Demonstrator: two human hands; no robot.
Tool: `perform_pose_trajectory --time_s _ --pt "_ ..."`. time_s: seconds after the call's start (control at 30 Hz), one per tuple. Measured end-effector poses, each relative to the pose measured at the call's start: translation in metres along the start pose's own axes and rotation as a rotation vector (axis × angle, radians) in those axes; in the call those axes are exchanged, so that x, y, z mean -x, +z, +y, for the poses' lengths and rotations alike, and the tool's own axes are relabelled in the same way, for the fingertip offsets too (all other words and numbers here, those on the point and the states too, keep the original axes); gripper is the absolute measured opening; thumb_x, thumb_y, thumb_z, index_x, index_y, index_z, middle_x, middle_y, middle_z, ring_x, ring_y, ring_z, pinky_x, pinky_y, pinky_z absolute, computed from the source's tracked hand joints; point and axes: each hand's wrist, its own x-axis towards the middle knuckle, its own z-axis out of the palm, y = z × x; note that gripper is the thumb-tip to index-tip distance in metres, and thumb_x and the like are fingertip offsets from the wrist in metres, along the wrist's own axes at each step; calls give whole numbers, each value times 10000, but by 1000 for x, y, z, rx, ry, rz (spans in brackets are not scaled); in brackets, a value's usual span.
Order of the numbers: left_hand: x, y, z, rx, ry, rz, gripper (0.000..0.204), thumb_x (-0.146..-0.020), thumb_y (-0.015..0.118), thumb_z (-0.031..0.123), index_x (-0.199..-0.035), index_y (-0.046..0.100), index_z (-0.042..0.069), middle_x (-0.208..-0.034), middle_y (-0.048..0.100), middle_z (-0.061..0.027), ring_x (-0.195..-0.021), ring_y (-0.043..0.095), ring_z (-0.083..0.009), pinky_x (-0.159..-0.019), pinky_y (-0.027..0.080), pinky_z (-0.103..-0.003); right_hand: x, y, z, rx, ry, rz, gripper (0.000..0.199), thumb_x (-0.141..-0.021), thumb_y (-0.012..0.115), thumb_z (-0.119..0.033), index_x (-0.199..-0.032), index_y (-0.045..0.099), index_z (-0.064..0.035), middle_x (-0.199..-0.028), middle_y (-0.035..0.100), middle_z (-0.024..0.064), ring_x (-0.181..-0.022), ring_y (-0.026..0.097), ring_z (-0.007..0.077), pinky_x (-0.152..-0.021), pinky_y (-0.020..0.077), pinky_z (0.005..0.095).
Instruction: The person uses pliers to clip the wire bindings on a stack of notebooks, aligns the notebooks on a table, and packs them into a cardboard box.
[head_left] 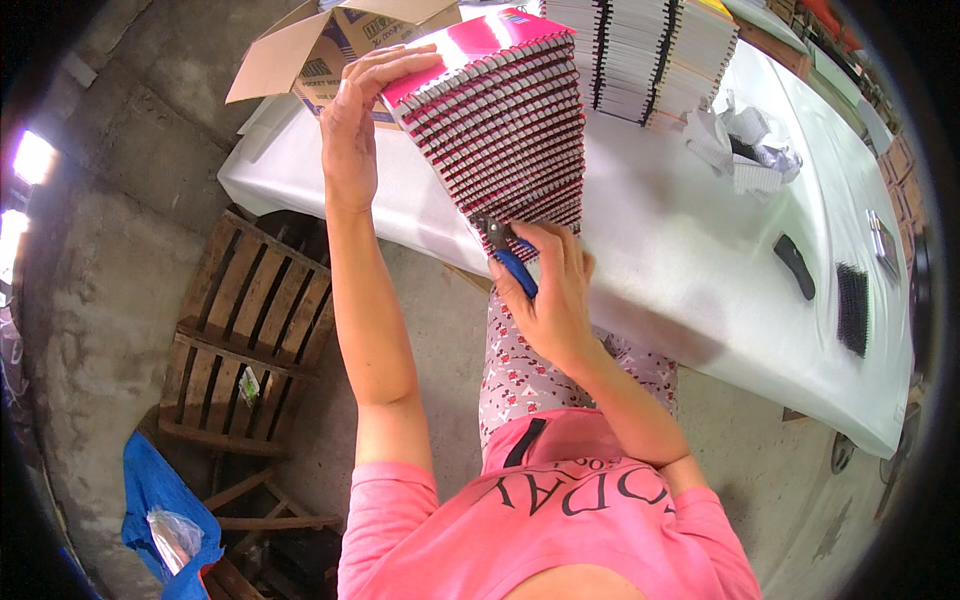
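A tall stack of spiral-bound notebooks (500,130) stands at the table's near edge, its bound side facing me. The top cover is glossy pink, and dark red shows between the rows of wire. My left hand (355,130) lies on the stack's upper left corner, fingers stretched flat over the cover. Low on the stack, my right hand (555,290) is closed around blue-handled pliers (515,270). Their dark metal head touches the lower left end of the bindings; the jaw tips are hard to make out.
The table has a white cover (660,250). Behind the stack are an open cardboard box (300,60) and more bound books (630,60). To the right lie crumpled paper scraps (750,150), a black strip (795,265) and black binding combs (853,310). A wooden slatted chair (245,330) stands left.
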Motion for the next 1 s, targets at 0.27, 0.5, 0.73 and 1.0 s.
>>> perform_pose_trajectory --time_s 0.27,0.5,0.73,1.0 --pt "1 0 1 4 -34 4 651 -949 199 433 -1048 675 0 -1122 629 -115 -1175 458 -220 -1021 313 -350 -18 -2 3 250 -173 69 414 -769 692 -282 -1139 552 -162 -1060 526 78 -967 513 247 -867 292 455" --pt "1 1 0 24 -29 18 643 -944 213 438 -1040 677 4 -1122 633 -112 -1167 468 -223 -1030 313 -360 -21 -3 4 136 -104 -88 321 -794 672 -256 -1064 552 -131 -936 565 62 -827 558 223 -701 405 353" --pt "1 1 -1 5 -10 20 642 -954 195 419 -1047 670 -3 -1119 634 -115 -1158 480 -225 -1019 329 -356 -25 -12 3 -687 465 -463 258 -828 642 -240 -1028 541 -112 -893 579 87 -745 567 240 -601 423 336" --pt "-1 1 2 10 -40 18 653 -954 187 422 -1040 672 -5 -1124 630 -116 -1156 477 -228 -1016 328 -355 -24 -10 0 166 -168 81 388 -771 685 -261 -1120 557 -150 -1024 552 66 -923 530 246 -844 333 424"
